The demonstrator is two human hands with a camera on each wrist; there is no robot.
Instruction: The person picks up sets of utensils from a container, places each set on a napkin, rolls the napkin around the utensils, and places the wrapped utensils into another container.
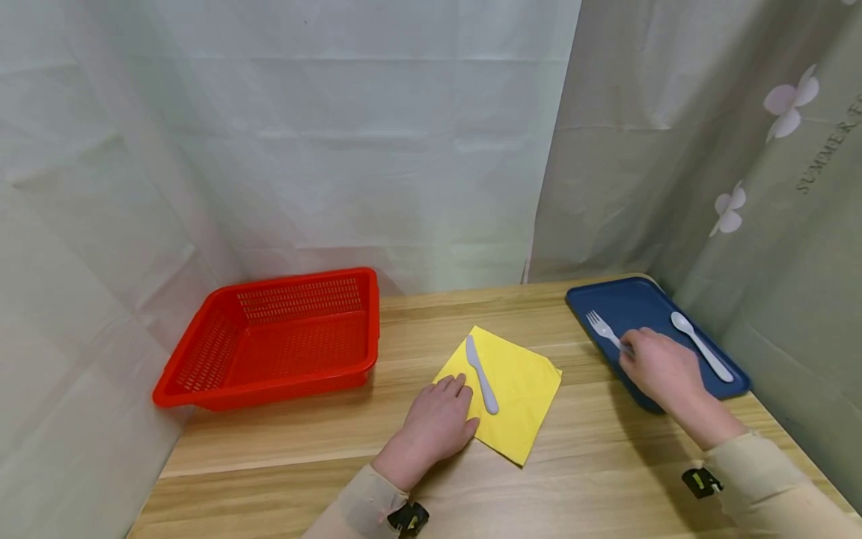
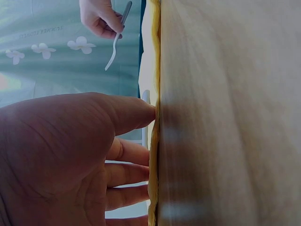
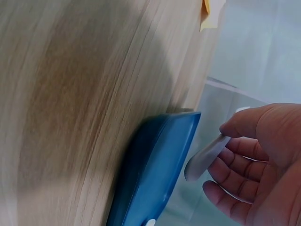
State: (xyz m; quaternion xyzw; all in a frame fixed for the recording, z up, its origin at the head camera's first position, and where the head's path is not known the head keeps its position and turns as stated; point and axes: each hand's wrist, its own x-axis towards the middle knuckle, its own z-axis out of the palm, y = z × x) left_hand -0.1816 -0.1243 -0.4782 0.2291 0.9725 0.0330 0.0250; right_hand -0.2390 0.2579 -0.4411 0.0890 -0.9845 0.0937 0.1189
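My right hand (image 1: 663, 367) pinches a pale plastic fork (image 1: 604, 329) by its handle, over the left side of a blue tray (image 1: 622, 294). In the right wrist view the handle end of the fork (image 3: 204, 157) sticks out between thumb and fingers, above the tray's rim. A matching spoon (image 1: 702, 348) lies on the tray, right of that hand. Spread fingers of my left hand (image 1: 438, 419) rest on the left edge of a folded yellow napkin (image 1: 521, 389). On this napkin lies a pale plastic knife (image 1: 481, 374), just beyond the left fingertips.
A red plastic basket (image 1: 269, 389) with slotted walls stands at the back left of the wooden table (image 1: 323, 449). Pale curtains (image 1: 404, 150) hang behind the table and along both sides, close to the tray and basket.
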